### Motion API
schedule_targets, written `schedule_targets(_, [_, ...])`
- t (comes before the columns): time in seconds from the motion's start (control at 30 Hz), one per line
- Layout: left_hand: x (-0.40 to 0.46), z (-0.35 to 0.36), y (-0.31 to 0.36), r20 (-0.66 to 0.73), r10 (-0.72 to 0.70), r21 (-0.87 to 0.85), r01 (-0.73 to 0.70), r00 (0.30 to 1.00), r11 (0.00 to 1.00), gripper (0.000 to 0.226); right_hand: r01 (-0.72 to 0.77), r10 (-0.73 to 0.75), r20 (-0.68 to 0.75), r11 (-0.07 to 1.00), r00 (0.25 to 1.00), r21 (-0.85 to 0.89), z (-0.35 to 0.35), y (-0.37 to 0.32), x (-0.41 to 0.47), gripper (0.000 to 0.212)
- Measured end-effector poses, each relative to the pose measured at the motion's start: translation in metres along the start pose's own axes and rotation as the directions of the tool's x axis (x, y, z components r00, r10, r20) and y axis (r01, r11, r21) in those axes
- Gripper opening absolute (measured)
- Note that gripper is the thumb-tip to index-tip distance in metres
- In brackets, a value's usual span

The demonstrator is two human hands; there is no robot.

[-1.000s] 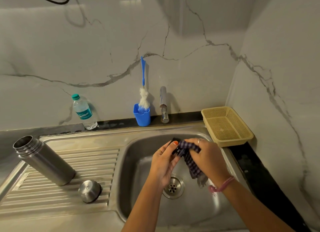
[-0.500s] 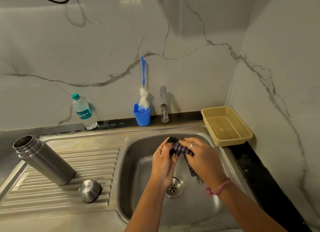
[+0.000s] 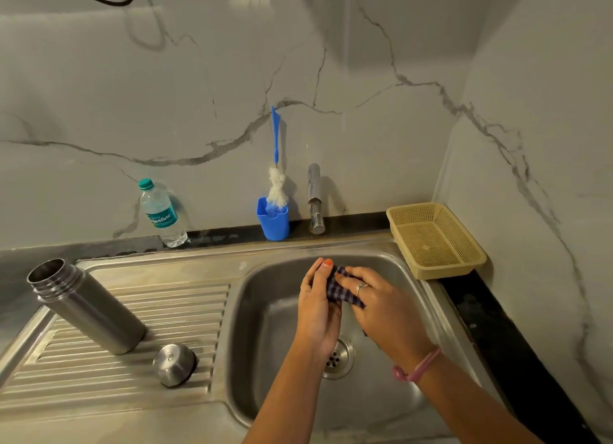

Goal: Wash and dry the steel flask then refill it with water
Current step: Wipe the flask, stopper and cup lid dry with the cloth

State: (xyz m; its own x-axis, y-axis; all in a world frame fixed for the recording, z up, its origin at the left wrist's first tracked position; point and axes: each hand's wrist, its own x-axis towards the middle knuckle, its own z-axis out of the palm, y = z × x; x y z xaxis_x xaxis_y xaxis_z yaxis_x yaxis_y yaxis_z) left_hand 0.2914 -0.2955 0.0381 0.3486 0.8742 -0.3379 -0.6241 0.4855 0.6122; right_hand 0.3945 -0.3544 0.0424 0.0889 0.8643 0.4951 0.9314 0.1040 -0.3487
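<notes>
Overhead, marble wall (image 3: 365, 128) behind steel sink (image 3: 265, 311).

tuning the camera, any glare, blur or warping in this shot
Head view: soft glare patch high on the marble wall, wide-angle bending at the edges so the steel flask looks tilted, dim warm light, brush throws a shadow; hands sharp.

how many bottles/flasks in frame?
2. The open steel flask stands on the draining board, left; the plastic water bottle stands against the back wall. None seem hidden.
</notes>
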Motion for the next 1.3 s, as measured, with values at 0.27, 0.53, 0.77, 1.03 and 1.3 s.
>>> schedule_targets(0.27, [0.001,-0.009,0.000,0.020,-0.030,-0.004,0.030,0.999,1.000,0.060,-0.107,0.108,0.002,0.982,0.994,0.155,0.001,0.012,0.005,0.043])
schedule_targets(0.53, [0.005,-0.019,0.006,0.089,-0.013,0.068,0.007,0.996,0.998,0.055,-0.044,0.045,-0.005,0.992,0.999,0.120,0.000,0.013,0.000,0.047])
schedule_targets(0.77, [0.004,-0.013,0.006,0.137,0.009,0.001,-0.009,0.991,1.000,0.048,-0.049,0.045,0.031,0.987,0.999,0.154,-0.002,0.012,0.005,0.047])
schedule_targets(1.03, [0.002,-0.010,0.006,0.065,0.009,-0.004,-0.009,0.998,1.000,0.057,-0.225,0.234,0.010,0.922,0.972,0.315,-0.002,0.017,0.021,0.037])
schedule_targets(1.3, [0.006,-0.018,0.013,0.094,-0.005,0.049,0.000,0.996,0.999,0.052,-0.056,0.055,0.006,0.983,0.998,0.175,-0.003,0.009,0.004,0.046])
